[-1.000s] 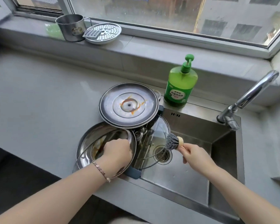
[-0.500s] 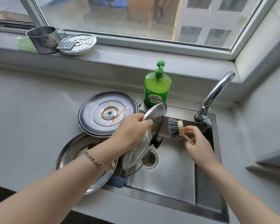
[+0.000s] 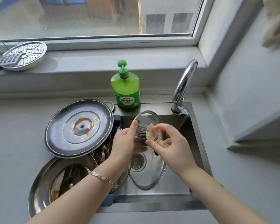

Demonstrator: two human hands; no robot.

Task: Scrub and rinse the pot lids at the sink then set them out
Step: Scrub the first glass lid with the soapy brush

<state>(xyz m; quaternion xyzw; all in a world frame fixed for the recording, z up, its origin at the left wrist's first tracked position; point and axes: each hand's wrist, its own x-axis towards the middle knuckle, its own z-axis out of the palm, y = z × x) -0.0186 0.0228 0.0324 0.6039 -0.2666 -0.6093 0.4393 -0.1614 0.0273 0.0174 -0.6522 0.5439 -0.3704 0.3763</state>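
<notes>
Moved: brush (image 3: 143, 132) now against glass lid (image 3: 147, 179), apart before | right hand (image 3: 173, 147) fingers curled round its pale round head, dark bristles on glass | left hand (image 3: 124, 143) grips steel-rimmed lid, upright over sink (image 3: 190, 126) | green soap bottle (image 3: 126, 89) at sink's back edge, label unreadable

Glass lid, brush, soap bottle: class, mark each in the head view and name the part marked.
glass lid (image 3: 145, 177): head view, clear glass near its lower rim.
brush (image 3: 141, 132): head view, dark bristles.
soap bottle (image 3: 125, 86): head view, green body above the label.
</notes>
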